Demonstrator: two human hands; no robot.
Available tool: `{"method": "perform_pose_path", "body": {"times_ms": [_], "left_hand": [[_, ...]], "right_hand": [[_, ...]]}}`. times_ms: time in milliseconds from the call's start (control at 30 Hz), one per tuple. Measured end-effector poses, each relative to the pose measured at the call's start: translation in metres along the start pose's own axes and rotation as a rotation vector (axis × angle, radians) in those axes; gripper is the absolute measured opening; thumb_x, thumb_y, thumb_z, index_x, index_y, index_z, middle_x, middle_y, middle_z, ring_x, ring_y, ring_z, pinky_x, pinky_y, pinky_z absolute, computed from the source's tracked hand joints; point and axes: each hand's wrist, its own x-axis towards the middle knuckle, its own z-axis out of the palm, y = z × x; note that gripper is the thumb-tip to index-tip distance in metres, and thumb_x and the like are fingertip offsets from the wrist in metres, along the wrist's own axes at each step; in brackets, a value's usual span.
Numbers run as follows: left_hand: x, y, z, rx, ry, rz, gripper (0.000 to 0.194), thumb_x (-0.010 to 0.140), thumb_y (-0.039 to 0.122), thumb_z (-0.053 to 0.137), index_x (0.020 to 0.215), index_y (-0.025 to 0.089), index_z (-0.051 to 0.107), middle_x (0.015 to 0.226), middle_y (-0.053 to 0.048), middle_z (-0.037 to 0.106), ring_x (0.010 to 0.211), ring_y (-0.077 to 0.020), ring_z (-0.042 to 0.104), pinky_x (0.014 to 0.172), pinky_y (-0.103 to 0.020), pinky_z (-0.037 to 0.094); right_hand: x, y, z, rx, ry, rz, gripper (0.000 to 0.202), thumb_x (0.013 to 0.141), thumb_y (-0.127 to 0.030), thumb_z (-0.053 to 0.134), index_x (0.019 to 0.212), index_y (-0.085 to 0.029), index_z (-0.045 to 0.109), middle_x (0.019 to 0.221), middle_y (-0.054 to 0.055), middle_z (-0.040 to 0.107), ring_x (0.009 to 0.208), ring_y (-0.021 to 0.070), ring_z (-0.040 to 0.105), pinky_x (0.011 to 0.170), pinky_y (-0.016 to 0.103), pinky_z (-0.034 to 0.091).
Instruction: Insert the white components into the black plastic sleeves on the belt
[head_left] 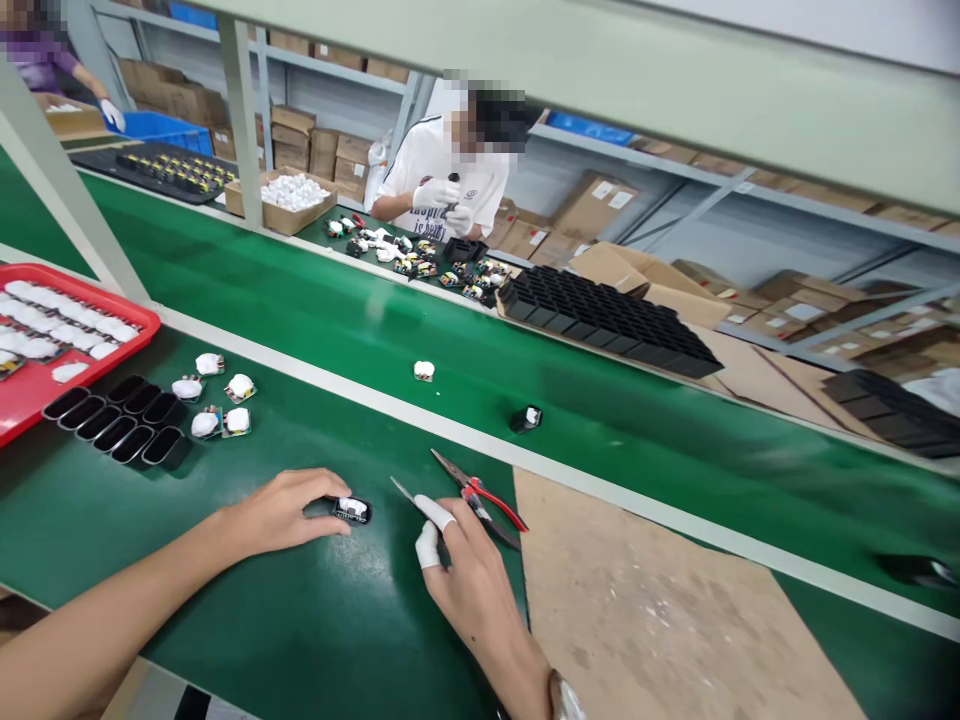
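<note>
My left hand (296, 512) grips a small black plastic housing (361, 514) between thumb and fingers on the green bench. White material and parts of a circuit board show in its open top. My right hand (474, 575) wears white finger cots on thumb and index finger and pinches metal tweezers (402, 489), whose tip points toward the housing without touching it. Just beyond that hand lie red-handled pliers (472, 490). To the left stand several empty black housings (127, 422), beside several circuit boards (223, 420) topped with white material.
A red tray (142, 335) of white-topped boards sits at far left. Cardboard (645, 590) covers the bench at right. A green conveyor belt (330, 305) runs across, carrying a board (424, 371) and a filled housing (526, 418). A gloved co-worker (442, 175) sits opposite.
</note>
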Motion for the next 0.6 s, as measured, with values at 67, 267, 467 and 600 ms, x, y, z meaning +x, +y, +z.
{"method": "perform_pose_path", "body": {"times_ms": [67,267,467,600], "left_hand": [[0.0,-0.002,0.001,0.046,0.068,0.158,0.027,0.097,0.031,0.076,0.121,0.019,0.069,0.116,-0.009,0.079,0.101,-0.0214,0.079,0.092,-0.028,0.063],[-0.002,-0.002,0.005,0.128,0.095,0.21,0.019,0.1,0.023,0.072,0.118,0.018,0.071,0.123,-0.011,0.077,0.105,-0.0207,0.079,0.098,-0.028,0.063],[-0.004,0.002,0.002,-0.009,0.008,-0.132,0.035,0.095,0.029,0.077,0.127,0.025,0.065,0.122,-0.005,0.077,0.105,-0.0212,0.078,0.093,-0.032,0.065],[-0.003,0.003,-0.003,0.001,0.013,-0.001,0.036,0.097,0.029,0.075,0.132,0.026,0.066,0.131,-0.009,0.073,0.115,-0.0246,0.074,0.101,-0.036,0.061]], "right_hand": [[0.006,-0.012,-0.006,0.047,-0.012,-0.017,0.039,0.101,-0.009,0.046,0.137,-0.016,0.056,0.109,0.01,0.064,0.092,0.0208,0.067,0.074,0.032,0.058],[0.011,-0.025,-0.014,0.015,-0.037,-0.048,0.037,0.101,-0.008,0.042,0.133,-0.015,0.059,0.109,0.011,0.064,0.087,0.0197,0.067,0.065,0.029,0.055],[-0.002,0.006,0.002,-0.198,-0.031,0.005,0.033,0.101,-0.012,0.043,0.128,-0.013,0.062,0.108,0.012,0.065,0.089,0.0229,0.068,0.065,0.032,0.059],[-0.01,0.028,0.008,-0.271,-0.021,0.045,0.037,0.094,-0.007,0.042,0.122,-0.011,0.066,0.105,0.017,0.065,0.097,0.0305,0.067,0.075,0.043,0.062]]}}
